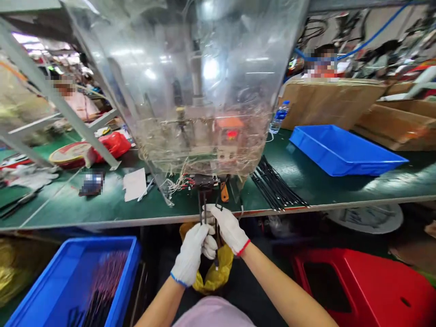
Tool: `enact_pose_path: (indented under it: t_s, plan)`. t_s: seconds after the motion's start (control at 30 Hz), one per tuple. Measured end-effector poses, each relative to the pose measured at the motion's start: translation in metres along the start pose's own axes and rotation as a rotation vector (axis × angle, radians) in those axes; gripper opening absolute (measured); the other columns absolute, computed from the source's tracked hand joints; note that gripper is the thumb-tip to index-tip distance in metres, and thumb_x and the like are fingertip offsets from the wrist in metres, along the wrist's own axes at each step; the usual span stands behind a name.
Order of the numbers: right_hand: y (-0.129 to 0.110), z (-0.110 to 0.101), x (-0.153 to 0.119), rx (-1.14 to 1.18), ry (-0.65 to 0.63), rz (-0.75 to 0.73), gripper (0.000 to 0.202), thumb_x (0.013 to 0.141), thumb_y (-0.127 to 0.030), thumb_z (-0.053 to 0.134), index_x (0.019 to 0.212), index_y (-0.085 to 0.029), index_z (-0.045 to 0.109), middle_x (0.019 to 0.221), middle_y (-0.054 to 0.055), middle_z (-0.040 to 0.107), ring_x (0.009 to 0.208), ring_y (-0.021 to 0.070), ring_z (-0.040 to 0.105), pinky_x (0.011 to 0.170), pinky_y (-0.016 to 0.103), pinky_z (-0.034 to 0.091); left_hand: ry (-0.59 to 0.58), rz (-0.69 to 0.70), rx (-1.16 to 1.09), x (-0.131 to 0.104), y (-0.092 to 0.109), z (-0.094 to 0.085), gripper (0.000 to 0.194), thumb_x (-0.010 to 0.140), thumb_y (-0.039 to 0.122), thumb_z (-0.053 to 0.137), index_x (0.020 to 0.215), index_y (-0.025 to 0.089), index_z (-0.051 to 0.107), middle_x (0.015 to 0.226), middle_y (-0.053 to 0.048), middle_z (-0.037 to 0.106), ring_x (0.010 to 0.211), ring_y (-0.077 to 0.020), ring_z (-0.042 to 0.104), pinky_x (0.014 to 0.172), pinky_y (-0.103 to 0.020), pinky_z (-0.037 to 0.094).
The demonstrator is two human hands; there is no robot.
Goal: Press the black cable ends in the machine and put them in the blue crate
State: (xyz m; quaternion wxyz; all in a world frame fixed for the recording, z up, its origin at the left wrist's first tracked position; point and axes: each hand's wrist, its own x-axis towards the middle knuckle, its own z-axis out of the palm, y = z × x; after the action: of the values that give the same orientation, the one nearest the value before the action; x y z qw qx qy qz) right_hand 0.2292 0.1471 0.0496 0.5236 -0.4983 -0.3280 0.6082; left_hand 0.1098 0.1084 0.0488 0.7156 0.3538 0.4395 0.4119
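White knit gloves cover both my hands. My left hand (189, 256), with a blue cuff, is closed around thin black cables (203, 206) that run up to a dark fixture (203, 180) at the table edge. Beside it, my right hand (230, 226), with a red cuff, pinches a thin black cable near its upper part; the fingertips are partly hidden. A yellow bag (218, 274) hangs open just below the hands. Behind the fixture stands a clear plastic guard (204, 91) around a machine. An orange-handled tool (224, 192) lies right of the fixture.
Several black cables (277, 184) lie on the green table (177, 210) at right, near a blue tray (354, 165). Cardboard boxes (334, 102) stand behind. A blue bin (44, 290) with cables sits low at left, and a red stool (384, 286) at right.
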Motion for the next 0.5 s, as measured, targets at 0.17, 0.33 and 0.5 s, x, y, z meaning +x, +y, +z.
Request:
enact_pose_path:
  t_s: [0.17, 0.33, 0.5]
  plan:
    - [-0.002, 0.013, 0.011, -0.220, -0.116, -0.033, 0.036, 0.074, -0.052, 0.066, 0.081, -0.017, 0.070, 0.075, 0.004, 0.070, 0.066, 0.0172, 0.062, 0.065, 0.030, 0.048, 0.003, -0.004, -0.003, -0.002, 0.006, 0.002, 0.048, 0.068, 0.061, 0.066, 0.077, 0.016, 0.057, 0.048, -0.002, 0.062, 0.033, -0.0101, 0.049, 0.034, -0.019, 0.039]
    - [0.001, 0.013, 0.012, -0.259, -0.113, -0.075, 0.029, 0.073, -0.046, 0.067, 0.074, -0.017, 0.070, 0.074, 0.004, 0.070, 0.068, 0.0157, 0.061, 0.065, 0.027, 0.046, 0.003, 0.001, -0.010, -0.003, 0.006, 0.004, 0.046, 0.069, 0.060, 0.065, 0.077, 0.016, 0.056, 0.048, -0.002, 0.062, 0.034, -0.0102, 0.049, 0.036, -0.020, 0.042]
    - [-0.005, 0.015, 0.001, -0.210, 0.086, -0.016, 0.053, 0.080, -0.066, 0.051, 0.091, -0.017, 0.071, 0.071, 0.004, 0.069, 0.059, 0.0148, 0.061, 0.056, 0.026, 0.047, 0.017, 0.018, -0.006, -0.005, 0.008, 0.004, 0.039, 0.075, 0.054, 0.063, 0.078, 0.016, 0.057, 0.048, -0.001, 0.061, 0.036, -0.0102, 0.051, 0.037, -0.019, 0.042]
